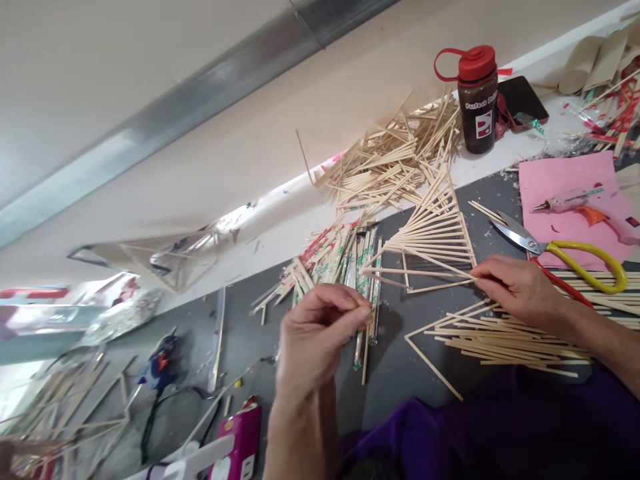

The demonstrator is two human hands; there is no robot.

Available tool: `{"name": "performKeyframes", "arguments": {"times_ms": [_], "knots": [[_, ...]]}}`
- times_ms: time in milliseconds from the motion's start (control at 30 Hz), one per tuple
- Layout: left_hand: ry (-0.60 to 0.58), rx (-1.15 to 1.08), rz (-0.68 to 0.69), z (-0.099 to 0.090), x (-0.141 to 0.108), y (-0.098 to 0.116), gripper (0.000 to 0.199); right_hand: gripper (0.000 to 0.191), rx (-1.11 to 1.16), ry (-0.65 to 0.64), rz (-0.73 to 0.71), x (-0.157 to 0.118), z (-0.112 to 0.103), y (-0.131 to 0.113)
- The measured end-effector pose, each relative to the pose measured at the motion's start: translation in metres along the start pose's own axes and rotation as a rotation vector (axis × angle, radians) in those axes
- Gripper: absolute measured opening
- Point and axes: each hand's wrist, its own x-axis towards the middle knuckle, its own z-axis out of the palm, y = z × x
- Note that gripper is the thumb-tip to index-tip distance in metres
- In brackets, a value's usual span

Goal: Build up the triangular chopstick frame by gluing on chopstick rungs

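Note:
A fan-shaped frame of thin wooden sticks (440,230) stands over the grey table (390,373). My right hand (515,290) pinches its lower right corner between thumb and fingers. To the left of the frame, my left hand (325,323) is raised with thumb and fingertips pressed together; what they hold, if anything, is too small to make out. Loose sticks (500,340) lie beneath my right hand. Paper-wrapped chopsticks (333,260) lie behind my left hand.
Scissors (537,247) and a glue gun (580,203) on pink cloth (555,173) are at the right. Behind are a bottle (477,100) and a stick pile (400,153). A magenta box (240,437) and blue glue gun (161,363) are at the left.

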Motion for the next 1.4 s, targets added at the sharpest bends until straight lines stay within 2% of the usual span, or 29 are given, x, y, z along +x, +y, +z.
{"name": "performKeyframes", "arguments": {"times_ms": [133,267,467,700,800,867,933,1000,1100,1167,1200,1300,1400], "knots": [[-0.029,0.076,-0.155,0.012,-0.017,-0.016,0.017,0.015,-0.010,-0.003,-0.014,-0.001,0.000,0.000],[-0.047,0.056,-0.278,0.020,-0.023,-0.019,0.018,0.015,-0.014,-0.020,0.005,-0.001,-0.001,-0.001],[-0.057,0.019,-0.322,0.028,-0.025,-0.019,0.027,0.014,-0.028,-0.016,-0.021,-0.002,-0.001,0.000],[-0.076,0.016,-0.353,0.029,-0.029,-0.021,0.029,0.013,-0.045,-0.011,-0.019,-0.003,-0.001,-0.001],[-0.080,0.121,-0.319,0.032,-0.033,-0.021,0.024,0.014,-0.048,-0.005,-0.020,-0.003,-0.001,-0.001],[-0.084,0.233,-0.247,0.035,-0.036,-0.021,0.020,0.014,-0.053,-0.006,-0.020,-0.004,0.000,-0.001],[-0.069,0.361,-0.107,0.037,-0.038,-0.021,0.018,0.014,-0.048,-0.002,-0.016,-0.004,0.000,0.000],[-0.018,0.463,0.102,0.034,-0.038,-0.021,0.019,0.014,-0.039,0.009,-0.016,-0.003,0.000,-0.001],[0.160,0.519,0.346,0.023,-0.029,-0.018,0.027,0.014,-0.032,0.025,-0.015,0.001,-0.002,-0.003],[0.251,0.529,0.347,0.013,-0.020,-0.015,0.032,0.015,-0.035,0.032,-0.015,0.005,-0.003,-0.006],[0.253,0.533,0.319,0.009,-0.014,-0.014,0.033,0.015,-0.040,0.029,-0.017,0.007,-0.004,-0.007],[0.173,0.553,0.245,0.002,0.003,-0.012,0.033,0.016,-0.070,0.006,-0.025,0.012,-0.004,-0.009],[0.098,0.578,0.218,0.003,0.014,-0.014,0.033,0.019,-0.084,0.021,-0.049,0.014,-0.001,-0.008]]}}
